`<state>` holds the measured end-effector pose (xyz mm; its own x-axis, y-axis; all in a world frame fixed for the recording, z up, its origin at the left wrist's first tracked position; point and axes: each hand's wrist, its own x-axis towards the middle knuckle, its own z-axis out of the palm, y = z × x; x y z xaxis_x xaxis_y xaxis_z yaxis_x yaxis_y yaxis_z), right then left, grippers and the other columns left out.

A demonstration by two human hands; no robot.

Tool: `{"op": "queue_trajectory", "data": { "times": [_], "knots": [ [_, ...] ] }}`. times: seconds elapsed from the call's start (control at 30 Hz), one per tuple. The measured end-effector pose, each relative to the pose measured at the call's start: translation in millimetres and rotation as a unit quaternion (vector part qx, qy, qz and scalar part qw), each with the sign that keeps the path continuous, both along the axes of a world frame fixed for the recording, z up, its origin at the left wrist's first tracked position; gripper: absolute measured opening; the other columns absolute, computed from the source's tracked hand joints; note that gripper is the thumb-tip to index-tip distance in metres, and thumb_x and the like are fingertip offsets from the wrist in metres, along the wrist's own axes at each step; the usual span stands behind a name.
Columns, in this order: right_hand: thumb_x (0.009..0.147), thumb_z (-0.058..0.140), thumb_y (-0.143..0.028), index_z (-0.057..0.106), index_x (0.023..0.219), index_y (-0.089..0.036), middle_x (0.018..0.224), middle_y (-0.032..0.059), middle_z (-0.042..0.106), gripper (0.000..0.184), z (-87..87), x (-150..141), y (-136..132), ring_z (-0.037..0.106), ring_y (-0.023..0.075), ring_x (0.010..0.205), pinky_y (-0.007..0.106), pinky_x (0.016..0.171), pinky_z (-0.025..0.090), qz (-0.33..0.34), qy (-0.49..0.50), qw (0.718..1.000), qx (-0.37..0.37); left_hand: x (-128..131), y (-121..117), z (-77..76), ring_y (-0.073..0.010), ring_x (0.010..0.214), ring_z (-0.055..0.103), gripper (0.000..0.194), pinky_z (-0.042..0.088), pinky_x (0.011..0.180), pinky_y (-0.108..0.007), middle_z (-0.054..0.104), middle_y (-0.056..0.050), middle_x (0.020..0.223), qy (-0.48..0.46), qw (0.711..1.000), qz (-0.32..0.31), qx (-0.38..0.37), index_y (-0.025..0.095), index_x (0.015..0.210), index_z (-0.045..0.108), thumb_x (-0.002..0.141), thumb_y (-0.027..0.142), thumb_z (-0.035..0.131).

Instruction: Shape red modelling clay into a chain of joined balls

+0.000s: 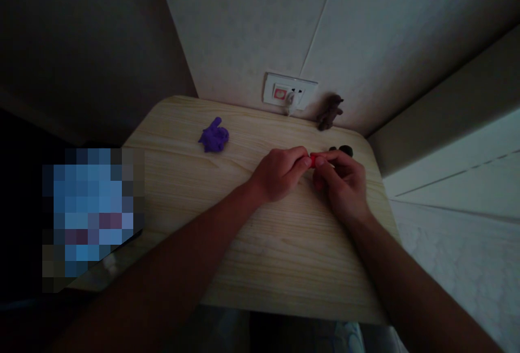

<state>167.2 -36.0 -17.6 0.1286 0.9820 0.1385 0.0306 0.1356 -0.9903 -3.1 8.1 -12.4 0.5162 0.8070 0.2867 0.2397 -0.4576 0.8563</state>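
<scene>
Over the far right part of the wooden table (227, 234), both hands meet on a small red piece of what looks like modelling clay (312, 160). The fingertips of my left hand (280, 171) pinch its left end. My right hand (343, 180) grips the other side between thumb and fingers, hiding much of it. Just behind the right hand lies a dark green lump (346, 150), partly covered by the fingers. A brown figure (330, 112) stands near the wall, and a purple clay-like shape (214, 135) lies to the left of the hands.
A wall socket (290, 92) with a plug in it sits just above the table's back edge. At the left, a blurred-out bright screen-like object (93, 207) stands over the table's edge. White furniture (455, 163) borders the right side.
</scene>
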Motion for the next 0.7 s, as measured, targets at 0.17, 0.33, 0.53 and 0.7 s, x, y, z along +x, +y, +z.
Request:
{"op": "queue_trajectory", "data": {
  "times": [0.17, 0.33, 0.53, 0.7],
  "knots": [
    [0.085, 0.084, -0.047, 0.073, 0.085, -0.023, 0.064, -0.0032, 0.062, 0.027, 1.5, -1.7, 1.4, 0.050, 0.0079, 0.046, 0.022, 0.041, 0.036, 0.008, -0.005, 1.000, 0.007, 0.2, 0.4, -1.2, -0.0133, 0.063, 0.052, 0.034, 0.034, 0.065, -0.030, 0.059, 0.001, 0.064, 0.002, 1.000, 0.002, -0.001, 0.019, 0.077, 0.057, 0.102, 0.039, 0.046],
    [0.089, 0.079, -0.045, 0.073, 0.092, -0.023, 0.070, -0.0030, 0.061, 0.022, 1.8, -1.0, 1.9, 0.050, 0.0081, 0.048, 0.024, 0.042, 0.037, 0.003, -0.010, 1.000, 0.015, 2.2, 0.4, -1.5, -0.0123, 0.062, 0.049, 0.032, 0.032, 0.065, -0.030, 0.055, 0.002, 0.064, -0.004, 1.000, 0.009, 0.002, 0.018, 0.080, 0.060, 0.102, 0.039, 0.048],
    [0.094, 0.068, -0.041, 0.069, 0.112, -0.026, 0.084, -0.0018, 0.065, 0.024, -1.8, 3.4, 3.4, 0.051, 0.0087, 0.051, 0.025, 0.044, 0.039, 0.002, 0.013, 1.000, 0.013, 2.3, 2.0, -2.7, -0.0121, 0.065, 0.051, 0.036, 0.036, 0.066, -0.028, 0.056, 0.002, 0.064, -0.060, 0.997, 0.020, -0.034, 0.018, 0.080, 0.060, 0.103, 0.043, 0.047],
    [0.093, 0.069, -0.043, 0.067, 0.114, -0.025, 0.086, -0.0014, 0.067, 0.028, -1.2, 1.8, 3.4, 0.052, 0.0085, 0.052, 0.024, 0.045, 0.040, 0.025, 0.006, 1.000, -0.007, 4.0, 5.6, -8.8, -0.0108, 0.061, 0.050, 0.034, 0.037, 0.058, -0.025, 0.055, 0.002, 0.066, -0.152, 0.980, 0.030, -0.121, 0.018, 0.089, 0.064, 0.101, 0.045, 0.047]
  ]
}}
